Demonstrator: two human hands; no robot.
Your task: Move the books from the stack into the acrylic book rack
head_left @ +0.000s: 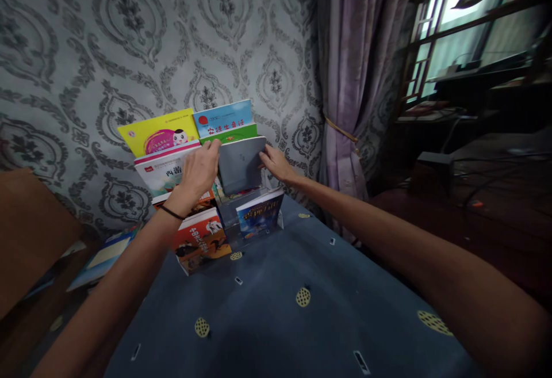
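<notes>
A grey-covered book (241,165) stands upright in the right part of a tiered book rack. My left hand (202,165), a dark band at its wrist, is closed at the book's upper left corner. On the opposite edge, my right hand (276,163) pinches the upper right side. Behind the grey book rise a green book (241,132) and a light-blue book (224,117). Left of them stand a yellow book (150,130) and a white book (161,172), partly covered by my left hand. Lower down are an orange-red book (204,240) and a dark-blue book (261,214).
The rack stands on a dark-blue cloth (267,315) with pineapple prints, against a patterned wall (150,33). A brown cardboard box (34,234) and more books (107,251) lie at left. A tied purple curtain (349,79) hangs at right, beside a dim area with cables.
</notes>
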